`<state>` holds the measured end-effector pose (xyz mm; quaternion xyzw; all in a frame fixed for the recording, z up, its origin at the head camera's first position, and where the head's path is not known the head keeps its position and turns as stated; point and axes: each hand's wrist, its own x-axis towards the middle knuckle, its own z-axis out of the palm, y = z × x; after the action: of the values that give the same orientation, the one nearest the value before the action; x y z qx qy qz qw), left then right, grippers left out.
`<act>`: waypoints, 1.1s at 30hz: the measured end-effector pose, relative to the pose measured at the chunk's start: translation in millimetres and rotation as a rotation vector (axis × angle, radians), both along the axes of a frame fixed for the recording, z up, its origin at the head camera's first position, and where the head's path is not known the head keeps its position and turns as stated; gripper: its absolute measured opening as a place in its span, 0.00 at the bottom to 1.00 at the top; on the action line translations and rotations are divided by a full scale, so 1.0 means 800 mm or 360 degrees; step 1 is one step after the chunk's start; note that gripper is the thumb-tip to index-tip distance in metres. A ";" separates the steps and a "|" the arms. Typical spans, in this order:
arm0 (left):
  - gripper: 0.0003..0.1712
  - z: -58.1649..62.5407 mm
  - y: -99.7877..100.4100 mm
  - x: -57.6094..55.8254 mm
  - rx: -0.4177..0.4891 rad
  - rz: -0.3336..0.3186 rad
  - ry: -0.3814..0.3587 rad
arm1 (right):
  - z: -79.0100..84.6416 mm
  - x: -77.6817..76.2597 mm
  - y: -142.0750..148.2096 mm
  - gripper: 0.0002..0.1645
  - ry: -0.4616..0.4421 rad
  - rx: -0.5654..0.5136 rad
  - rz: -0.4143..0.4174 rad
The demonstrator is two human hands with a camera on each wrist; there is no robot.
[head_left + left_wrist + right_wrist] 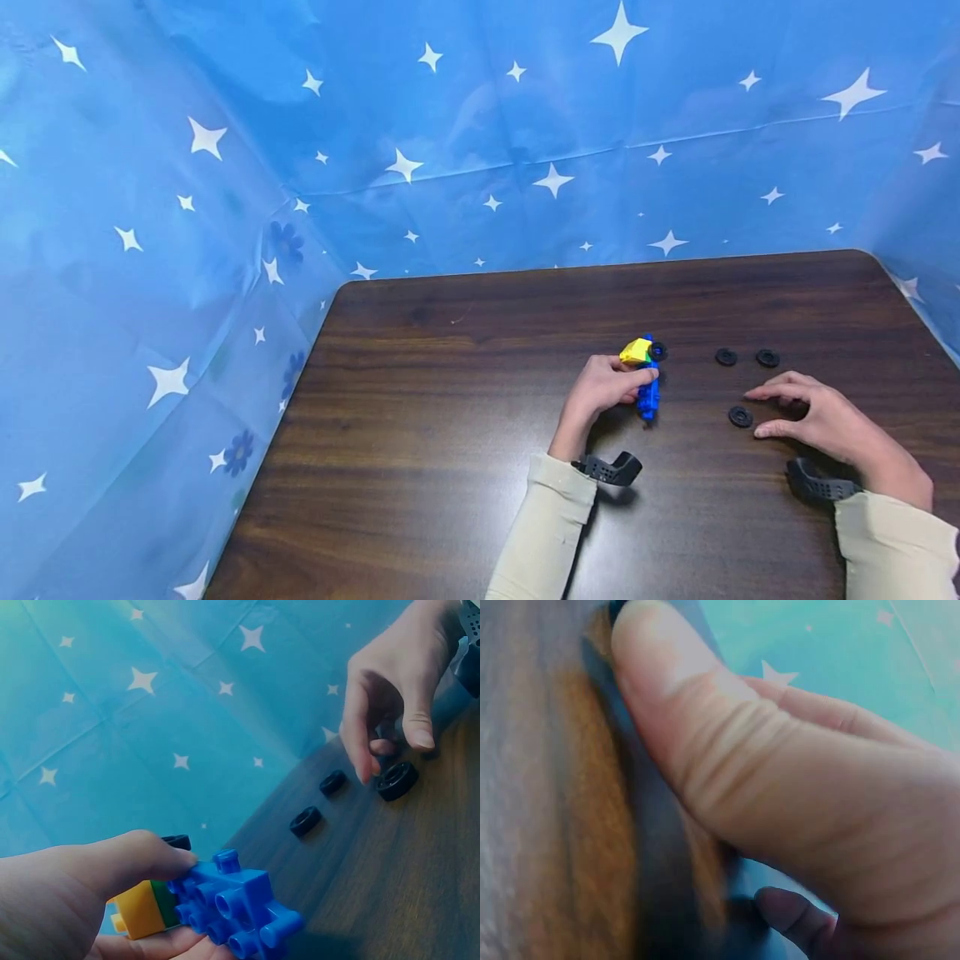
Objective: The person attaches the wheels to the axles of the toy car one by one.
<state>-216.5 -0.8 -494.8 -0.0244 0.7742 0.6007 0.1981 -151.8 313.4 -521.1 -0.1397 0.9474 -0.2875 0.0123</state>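
1. The blue toy base (648, 393) is right of centre in the lower half of the head view, with a yellow block (636, 351), a green piece (165, 904) and 1 black attached wheel (657, 351) near its upper end.
2. The left hand (606, 385) pinches this assembly, thumb pressed over the blue part and fingers underneath, as the left wrist view shows.
3. The right hand (817, 417), at the lower right, has its thumb and fingers spread apart; its tips are just beside the near wheel (740, 417). Whether they touch it, I cannot tell.
4. The other 2 loose wheels, the upper-left wheel (726, 357) and the upper-right wheel (767, 358), lie flat on the wooden table (420, 467), apart from each other.
5. Handling, as a judgement: the base looks like light, stiff, smooth plastic, sturdy enough for a firm pinch, though pressing on joints could loosen blocks. Its solid middle seems the best hold, leaving the side pegs free.
6. The wheels look light and firm; gripping opposite points of the rim should suit them.
7. The base's long axis runs nearly up and down the head view; in the left wrist view it slants toward the lower right. Which end is its front, I cannot tell.
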 end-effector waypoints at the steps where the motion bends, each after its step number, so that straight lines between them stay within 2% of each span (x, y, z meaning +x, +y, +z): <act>1: 0.17 0.000 0.001 0.000 -0.0003 -0.0006 -0.0003 | -0.001 0.000 0.000 0.29 0.0020 0.0008 0.0010; 14: 0.15 -0.001 0.000 -0.005 0.0004 -0.0065 0.0004 | 0.002 -0.014 -0.001 0.23 0.0182 0.0058 0.0215; 20: 0.16 0.002 -0.002 -0.006 -0.0016 -0.0055 0.0000 | 0.008 -0.022 -0.004 0.22 0.0264 0.0067 0.0355; 22: 0.16 0.002 -0.002 -0.005 -0.0028 -0.0053 0.0003 | 0.010 -0.025 -0.005 0.22 0.0256 0.0077 0.0400; 29: 0.15 -0.003 -0.003 -0.003 -0.0021 -0.0095 0.0013 | 0.019 -0.033 -0.008 0.23 0.0023 0.0152 0.0433; 33: 0.15 -0.003 -0.002 -0.003 -0.0030 -0.0098 0.0015 | 0.020 -0.034 -0.007 0.22 0.0063 0.0147 0.0477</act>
<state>-219.0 -2.7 -497.4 0.0005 0.7812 0.5869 0.2127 -179.0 307.6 -505.1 -0.2845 0.9282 -0.2358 0.0429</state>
